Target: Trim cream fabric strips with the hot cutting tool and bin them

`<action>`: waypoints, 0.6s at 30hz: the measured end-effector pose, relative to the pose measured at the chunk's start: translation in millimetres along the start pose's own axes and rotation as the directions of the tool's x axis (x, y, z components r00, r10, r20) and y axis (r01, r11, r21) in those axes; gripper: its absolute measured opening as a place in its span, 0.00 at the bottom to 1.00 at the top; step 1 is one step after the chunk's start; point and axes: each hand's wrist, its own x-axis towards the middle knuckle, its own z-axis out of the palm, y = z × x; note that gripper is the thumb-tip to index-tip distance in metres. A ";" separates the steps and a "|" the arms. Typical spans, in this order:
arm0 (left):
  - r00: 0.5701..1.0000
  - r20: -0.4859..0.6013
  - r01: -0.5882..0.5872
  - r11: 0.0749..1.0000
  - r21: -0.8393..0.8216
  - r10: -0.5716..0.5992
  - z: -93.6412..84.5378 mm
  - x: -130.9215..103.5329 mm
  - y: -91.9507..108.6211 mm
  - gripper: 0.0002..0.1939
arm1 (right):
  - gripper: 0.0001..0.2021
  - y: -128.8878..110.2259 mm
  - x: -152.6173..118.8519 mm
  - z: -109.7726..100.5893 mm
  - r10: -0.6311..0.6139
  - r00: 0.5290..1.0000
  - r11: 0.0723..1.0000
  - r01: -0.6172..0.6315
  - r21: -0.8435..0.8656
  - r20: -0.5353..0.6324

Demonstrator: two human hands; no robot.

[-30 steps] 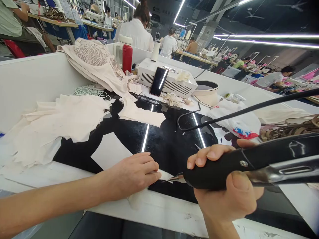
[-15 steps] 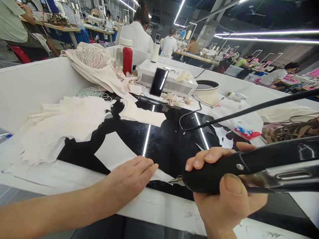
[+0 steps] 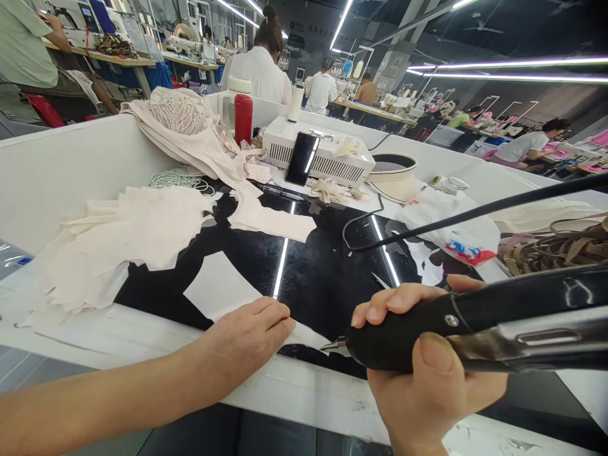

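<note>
My right hand (image 3: 427, 380) is wrapped round a black corded handheld tool (image 3: 403, 329), which has a metal lever along its side, my thumb resting by it. Its pointed metal tip touches or nearly touches the right end of a white fabric piece (image 3: 221, 285). That piece lies flat on the glossy black board (image 3: 332, 266). My left hand (image 3: 251, 335) presses down on its middle with fingers closed together, hiding part of the fabric. Farther back lies a cream cut piece (image 3: 275, 218). Left of my left hand is a stack of cream fabric pieces (image 3: 137, 221).
A phone (image 3: 303, 158) leans on a white vented box (image 3: 327, 155). Behind stand a red bottle (image 3: 242, 120) and lace garments (image 3: 185, 120). The tool's black cable (image 3: 475, 212) crosses the right side, above a plastic bag (image 3: 456, 228). Tweezers (image 3: 380, 280) lie on the board.
My left hand has slid slightly left along the fabric. The tool and my right hand have shifted a little left too. The view has moved slightly.
</note>
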 end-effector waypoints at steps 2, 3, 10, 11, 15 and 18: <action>1.000 -0.002 -0.002 1.000 0.002 0.002 0.0 -0.8 -0.6 0.22 | 0.21 -0.4 -0.1 0.2 0.001 1.000 1.000 -0.001 0.003 -0.001; 1.000 -0.003 -0.004 1.000 -0.003 0.004 -0.3 -1.4 -1.0 0.22 | 0.21 -0.6 -0.2 0.4 0.001 1.000 1.000 -0.001 0.002 -0.004; 1.000 0.025 -0.016 0.999 -0.042 0.017 -0.7 -6.7 -1.6 0.17 | 0.21 -4.5 -5.5 1.3 0.004 1.000 1.000 -0.004 -0.016 -0.014; 0.999 0.030 -0.022 0.999 -0.029 0.023 -0.2 -6.8 -0.6 0.16 | 0.21 -5.2 -6.5 1.5 0.004 1.000 1.000 -0.004 -0.020 -0.017; 0.997 0.056 -0.046 0.998 0.053 0.043 1.5 -3.3 7.1 0.08 | 0.22 -7.0 -9.5 2.7 0.005 1.000 0.999 -0.006 -0.032 -0.027; 0.996 0.071 -0.056 0.995 0.084 0.051 -0.3 1.2 14.1 0.08 | 0.22 -7.7 -10.1 3.4 0.004 1.000 1.000 -0.004 -0.027 -0.024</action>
